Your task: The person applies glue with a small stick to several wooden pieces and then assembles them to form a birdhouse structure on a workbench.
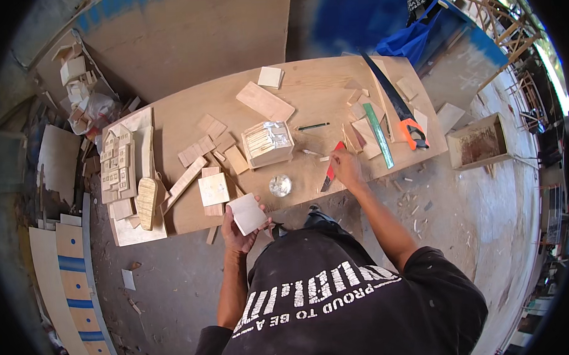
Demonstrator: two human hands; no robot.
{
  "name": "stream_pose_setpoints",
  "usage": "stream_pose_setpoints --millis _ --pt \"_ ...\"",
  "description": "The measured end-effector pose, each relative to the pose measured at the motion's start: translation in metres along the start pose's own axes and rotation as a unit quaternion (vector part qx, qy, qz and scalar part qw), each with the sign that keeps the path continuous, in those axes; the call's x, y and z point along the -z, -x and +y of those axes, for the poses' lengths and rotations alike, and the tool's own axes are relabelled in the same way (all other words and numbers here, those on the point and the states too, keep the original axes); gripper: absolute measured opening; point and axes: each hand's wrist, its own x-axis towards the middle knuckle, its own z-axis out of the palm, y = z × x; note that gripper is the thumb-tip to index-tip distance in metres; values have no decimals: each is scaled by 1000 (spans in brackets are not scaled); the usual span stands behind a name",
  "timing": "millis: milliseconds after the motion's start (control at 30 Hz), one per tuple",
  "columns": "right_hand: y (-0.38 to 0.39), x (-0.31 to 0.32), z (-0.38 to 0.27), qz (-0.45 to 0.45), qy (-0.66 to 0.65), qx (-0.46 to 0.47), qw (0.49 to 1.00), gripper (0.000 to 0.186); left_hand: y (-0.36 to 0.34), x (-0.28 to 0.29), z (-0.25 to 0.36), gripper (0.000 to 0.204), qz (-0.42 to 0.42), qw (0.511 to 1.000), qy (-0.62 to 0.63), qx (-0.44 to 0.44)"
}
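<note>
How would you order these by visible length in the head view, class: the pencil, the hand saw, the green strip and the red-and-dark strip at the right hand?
Longest to shortest:
1. hand saw
2. green strip
3. red-and-dark strip, partly covered by the right hand
4. pencil

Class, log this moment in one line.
left hand: holding pale square panel | right hand: touching slim red strip | orange-handled saw: on wooden table

A woodworking workshop: a handsaw [392, 98] lies on the bench [318, 81] to the right of the right hand's fingers [339, 157], wood blocks [197, 151] and a house-shaped model [117, 164] spread to their left, and scraps [129, 279] litter the floor [175, 290].
</note>
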Motion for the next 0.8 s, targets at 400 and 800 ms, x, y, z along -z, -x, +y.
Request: stream_pose_setpoints --millis 400,800 --pt "-31 -42 13 1 89 173 981 21 9 -22 -47 73 77 996 -3 -40" --pt "29 21 -38 -64 -200 236 949 10 12 -31 -55 74 8 991 -136 -13"
